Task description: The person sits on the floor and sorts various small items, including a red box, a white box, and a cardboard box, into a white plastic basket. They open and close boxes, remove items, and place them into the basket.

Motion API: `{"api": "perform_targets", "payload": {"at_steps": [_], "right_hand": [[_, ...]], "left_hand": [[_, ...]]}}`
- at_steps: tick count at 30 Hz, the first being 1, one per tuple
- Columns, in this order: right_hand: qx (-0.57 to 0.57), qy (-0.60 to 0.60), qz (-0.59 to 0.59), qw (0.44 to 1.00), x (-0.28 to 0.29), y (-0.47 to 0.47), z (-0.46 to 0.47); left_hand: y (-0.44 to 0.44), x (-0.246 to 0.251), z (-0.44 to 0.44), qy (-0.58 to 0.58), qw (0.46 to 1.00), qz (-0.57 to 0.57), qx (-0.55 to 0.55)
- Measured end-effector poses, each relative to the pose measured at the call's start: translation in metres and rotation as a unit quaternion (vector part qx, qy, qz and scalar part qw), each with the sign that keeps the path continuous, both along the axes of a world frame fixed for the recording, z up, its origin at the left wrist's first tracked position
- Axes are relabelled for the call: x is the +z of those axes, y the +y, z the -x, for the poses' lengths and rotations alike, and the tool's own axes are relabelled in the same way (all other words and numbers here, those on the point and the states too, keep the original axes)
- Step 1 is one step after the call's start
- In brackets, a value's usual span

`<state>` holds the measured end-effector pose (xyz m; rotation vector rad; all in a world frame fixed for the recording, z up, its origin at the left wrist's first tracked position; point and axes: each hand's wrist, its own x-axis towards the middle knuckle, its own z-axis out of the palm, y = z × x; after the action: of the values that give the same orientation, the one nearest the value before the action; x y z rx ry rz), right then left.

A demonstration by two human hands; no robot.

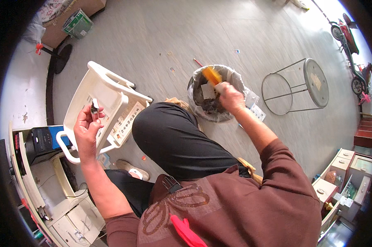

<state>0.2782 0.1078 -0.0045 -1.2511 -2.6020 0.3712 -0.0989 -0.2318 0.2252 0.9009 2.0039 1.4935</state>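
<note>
My left hand [86, 131] is raised over a white plastic trolley [81, 92] and pinches a small object [94, 108] with dark, white and reddish parts; its kind cannot be made out. My right hand [232, 98] reaches over a waste bin [191, 89] lined with a clear plastic bag. It grips a blurred yellow-orange object [211, 76], perhaps a box or a brush, above the bin's opening. Inside the bin lie a pale square piece [208, 91] and dark refuse.
A metal stool [316, 83] lies on its side to the right. Beside the bin are a clear bag and printed packaging [256, 112]. A green bin [78, 24] stands at the far left. A desk [54, 213] and a drawer cabinet [340, 163] flank me.
</note>
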Motion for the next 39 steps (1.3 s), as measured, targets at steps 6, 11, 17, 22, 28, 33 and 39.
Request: {"api": "perform_targets", "payload": {"at_steps": [6, 11, 17, 22, 28, 33, 39], "right_hand": [[-0.112, 0.414, 0.289, 0.855, 0.062, 0.041, -0.070], [-0.216, 0.480, 0.383, 0.759, 0.071, 0.044, -0.149], [-0.384, 0.370, 0.434, 0.726, -0.031, 0.018, -0.252], [-0.347, -0.048, 0.075, 0.934, -0.065, 0.022, -0.249], [-0.126, 0.221, 0.208, 0.944, 0.102, 0.062, -0.118], [0.265, 0.235, 0.374, 0.857, 0.255, 0.037, -0.010], [0.551, 0.179, 0.411, 0.704, 0.340, 0.027, 0.043]], "left_hand": [[0.013, 0.007, -0.013, 0.003, 1.000, -0.019, -0.019], [0.046, 0.014, -0.061, -0.014, 0.996, -0.070, -0.049], [0.094, 0.019, -0.122, 0.014, 0.989, -0.116, -0.091], [0.124, 0.011, -0.139, -0.027, 0.988, -0.115, -0.101], [0.133, 0.003, -0.147, -0.085, 0.989, -0.085, -0.086], [0.137, 0.005, -0.149, -0.075, 0.990, -0.079, -0.086], [0.140, 0.003, -0.145, -0.054, 0.994, -0.084, -0.051]]}}
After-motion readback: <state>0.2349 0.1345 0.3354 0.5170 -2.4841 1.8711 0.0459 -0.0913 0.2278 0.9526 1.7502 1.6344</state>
